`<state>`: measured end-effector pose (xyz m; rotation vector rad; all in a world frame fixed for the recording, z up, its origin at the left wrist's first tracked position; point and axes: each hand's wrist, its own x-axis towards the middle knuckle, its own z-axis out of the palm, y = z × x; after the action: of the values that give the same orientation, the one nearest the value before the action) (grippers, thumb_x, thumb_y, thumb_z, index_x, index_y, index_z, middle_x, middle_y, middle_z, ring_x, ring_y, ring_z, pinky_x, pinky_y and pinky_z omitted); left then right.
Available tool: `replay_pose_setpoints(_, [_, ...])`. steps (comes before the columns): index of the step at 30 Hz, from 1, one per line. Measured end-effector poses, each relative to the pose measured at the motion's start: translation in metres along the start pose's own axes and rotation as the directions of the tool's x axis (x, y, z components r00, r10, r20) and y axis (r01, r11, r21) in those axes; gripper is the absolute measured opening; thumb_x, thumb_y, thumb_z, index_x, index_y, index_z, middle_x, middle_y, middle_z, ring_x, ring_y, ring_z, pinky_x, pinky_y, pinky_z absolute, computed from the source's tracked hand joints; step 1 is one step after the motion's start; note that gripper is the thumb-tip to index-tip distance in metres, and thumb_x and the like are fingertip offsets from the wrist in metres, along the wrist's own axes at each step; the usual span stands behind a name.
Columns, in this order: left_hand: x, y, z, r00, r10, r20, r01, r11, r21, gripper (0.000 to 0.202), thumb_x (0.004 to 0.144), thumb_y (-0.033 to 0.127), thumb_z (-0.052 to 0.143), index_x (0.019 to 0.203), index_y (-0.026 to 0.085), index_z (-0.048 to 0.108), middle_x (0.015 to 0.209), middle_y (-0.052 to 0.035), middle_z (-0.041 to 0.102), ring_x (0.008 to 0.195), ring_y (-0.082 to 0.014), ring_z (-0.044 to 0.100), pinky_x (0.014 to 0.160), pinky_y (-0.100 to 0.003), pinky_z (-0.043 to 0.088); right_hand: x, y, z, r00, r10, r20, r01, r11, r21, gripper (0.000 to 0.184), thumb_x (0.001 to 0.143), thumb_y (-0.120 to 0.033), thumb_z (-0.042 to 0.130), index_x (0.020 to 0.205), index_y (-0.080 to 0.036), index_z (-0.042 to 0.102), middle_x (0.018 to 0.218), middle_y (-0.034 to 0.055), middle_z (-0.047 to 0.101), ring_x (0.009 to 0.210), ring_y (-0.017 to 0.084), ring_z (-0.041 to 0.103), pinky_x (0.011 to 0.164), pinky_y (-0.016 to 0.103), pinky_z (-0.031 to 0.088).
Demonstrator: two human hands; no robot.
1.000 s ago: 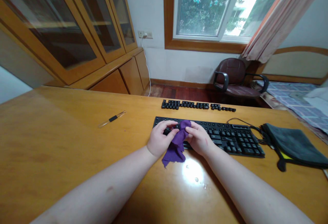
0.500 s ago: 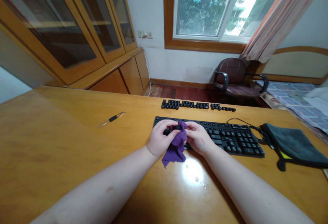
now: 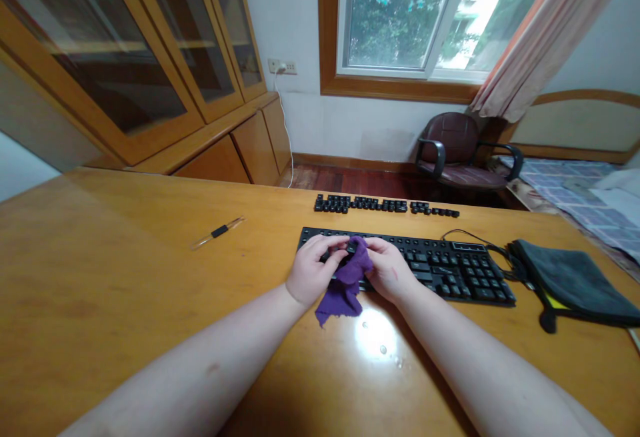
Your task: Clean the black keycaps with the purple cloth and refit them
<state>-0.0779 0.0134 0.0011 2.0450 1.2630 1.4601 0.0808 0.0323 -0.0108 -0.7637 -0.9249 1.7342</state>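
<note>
One left hand (image 3: 313, 272) and one right hand (image 3: 391, 270) met over the left end of one black computer keyboard (image 3: 450, 268). The fingers of both were pressed together and pinched the upper fold of one crumpled purple cloth (image 3: 344, 289), whose loose tail hung down to the glossy yellow wooden surface (image 3: 125, 277) just before the keyboard's near edge. Whether anything lay inside the fold could not be told. Also counted: one row of loose black keycaps (image 3: 385, 206) beyond the keyboard, too small to number; one clear pen-shaped tool with a black band (image 3: 219, 230) well to the left; and one folded dark grey cloth (image 3: 573, 280) at the right. Against the frame half a second earlier, the cloth's top had shifted toward the right fingers, while both hands kept their place. The room held glass-fronted wooden cabinets (image 3: 150, 57), one wood-framed window (image 3: 400, 17) with a pale pink curtain (image 3: 540, 30), one brown armchair (image 3: 457, 154), and a bed with a checked cover (image 3: 580, 187).
</note>
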Motion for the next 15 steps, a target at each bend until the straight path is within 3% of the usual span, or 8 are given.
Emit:
replay_pose_setpoints(4, [0.0007,-0.0001,0.0011,0.999,0.05,-0.017,-0.05,0.999,-0.019,0.014,0.079,0.021,0.061,0.091,0.022,0.068,0.087,-0.004,0.067,0.084,-0.0158,0.061,0.078,-0.031,0.049,-0.0006,-0.002,0.0017,0.999,0.005,-0.037,-0.004,1.0,0.013,0.017,0.06,-0.024,0.076,0.074,-0.018,0.071,0.063,-0.0005,0.066,0.054,0.011,0.054,0.054,0.024,0.043])
replay_pose_setpoints(8, [0.0,0.0016,0.0014,1.0,0.0,-0.027,-0.001,0.999,-0.037,0.01,0.074,0.023,0.066,0.083,0.02,0.066,0.082,-0.0031,0.066,0.078,-0.015,0.06,0.075,-0.03,0.05,-0.0011,-0.0036,0.002,0.998,0.006,-0.064,-0.006,1.0,0.008,0.018,0.058,-0.025,0.076,0.074,-0.018,0.071,0.063,-0.0006,0.067,0.053,0.011,0.054,0.054,0.025,0.043])
replay_pose_setpoints(15, [0.0008,0.0056,-0.0001,1.0,0.016,0.005,-0.016,1.0,-0.015,0.018,0.074,0.023,0.066,0.091,0.021,0.068,0.077,-0.0022,0.065,0.068,-0.0131,0.057,0.07,-0.029,0.05,-0.0021,-0.0031,0.0018,1.0,-0.003,-0.023,0.003,1.0,0.004,0.019,0.06,-0.026,0.076,0.076,-0.018,0.071,0.066,0.0007,0.067,0.057,0.012,0.056,0.056,0.024,0.043])
